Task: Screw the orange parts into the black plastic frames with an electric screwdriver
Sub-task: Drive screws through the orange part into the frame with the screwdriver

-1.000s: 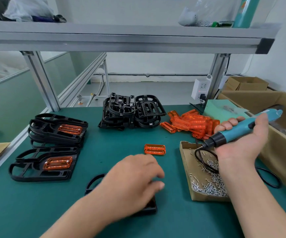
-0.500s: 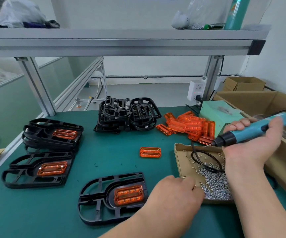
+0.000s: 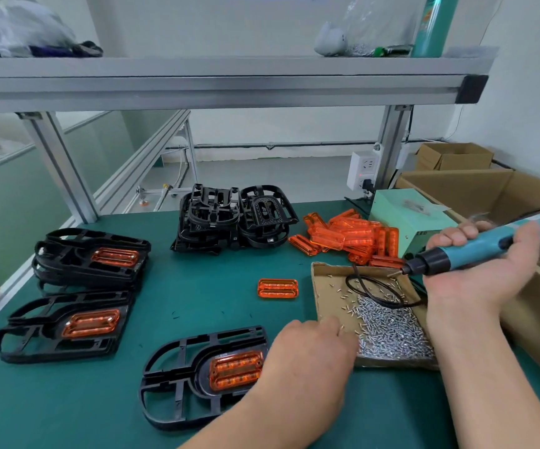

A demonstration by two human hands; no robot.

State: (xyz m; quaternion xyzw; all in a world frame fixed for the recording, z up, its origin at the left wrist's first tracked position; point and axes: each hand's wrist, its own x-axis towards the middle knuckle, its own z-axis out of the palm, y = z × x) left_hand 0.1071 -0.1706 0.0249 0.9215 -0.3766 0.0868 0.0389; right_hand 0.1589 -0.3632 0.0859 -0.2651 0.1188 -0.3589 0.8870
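A black plastic frame (image 3: 177,384) lies at the front of the green mat with an orange part (image 3: 236,372) seated in it. My left hand (image 3: 310,354) is just right of that frame. Its fingers reach over the left edge of a cardboard tray (image 3: 327,286) into a heap of small screws (image 3: 391,328), and the fingertips are hidden. My right hand (image 3: 476,280) grips a teal electric screwdriver (image 3: 489,247) above the tray, with the bit pointing left. One loose orange part (image 3: 277,289) lies on the mat.
Two frames with orange parts lie at the left, one on a stack (image 3: 90,254), one nearer (image 3: 61,325). Bare black frames (image 3: 229,218) and a pile of orange parts (image 3: 352,238) sit at the back. A green power unit (image 3: 404,215) and cardboard boxes (image 3: 521,196) stand right.
My left hand left the front frame and moved right to the screw tray, uncovering the frame and its orange part. My right hand with the screwdriver shifted slightly right.
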